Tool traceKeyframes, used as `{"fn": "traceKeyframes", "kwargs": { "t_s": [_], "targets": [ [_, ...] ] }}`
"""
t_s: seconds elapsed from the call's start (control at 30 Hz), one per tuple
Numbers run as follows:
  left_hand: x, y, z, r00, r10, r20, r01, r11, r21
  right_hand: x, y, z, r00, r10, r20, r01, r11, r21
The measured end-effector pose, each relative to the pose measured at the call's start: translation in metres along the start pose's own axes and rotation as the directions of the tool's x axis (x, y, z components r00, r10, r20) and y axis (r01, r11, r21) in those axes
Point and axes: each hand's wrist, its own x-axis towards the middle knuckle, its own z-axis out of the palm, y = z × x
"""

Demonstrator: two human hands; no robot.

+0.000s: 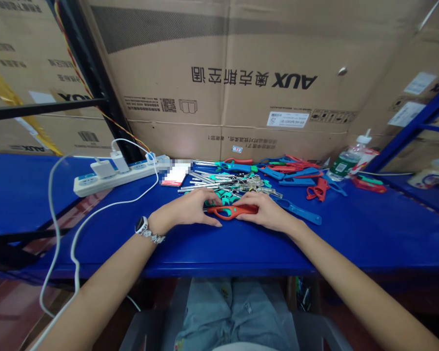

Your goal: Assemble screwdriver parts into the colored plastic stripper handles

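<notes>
One smooth orange plastic lighter (237, 211) with oval loop, at middle of blue table (219, 248), before many thin shiny metal rods (210, 184), right hand (265, 210) clasped on its body, left hand (190, 206) with thumb and fingers parted around its narrow end, two boxy white adapters (103, 168)

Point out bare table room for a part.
Free: right side of the blue tabletop, in front of the bottle, right of the blue piece; also its front strip between the forearms. Crowded: behind left hand and right hand, with metal rods, green pieces, red and blue casings.
</notes>
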Motion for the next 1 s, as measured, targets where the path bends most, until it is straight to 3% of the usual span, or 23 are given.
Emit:
{"fn": "traceKeyframes", "kwargs": {
  "t_s": [0.27,0.6,1.0],
  "targets": [
    [0.004,0.010,0.014,0.994,0.053,-0.093,-0.041,0.991,0.129,-0.001,0.002,-0.002,1.000,0.012,-0.020,-0.011,0.999,0.033],
    [0.010,0.015,0.024,0.992,0.051,-0.112,-0.016,0.956,0.293,-0.001,0.008,-0.003,1.000,0.027,-0.003,-0.027,0.997,0.079],
    [0.007,0.015,0.027,0.990,0.016,-0.139,0.016,0.974,0.226,-0.002,0.004,-0.008,1.000,0.010,-0.002,-0.010,0.998,0.069]
  ]
}}
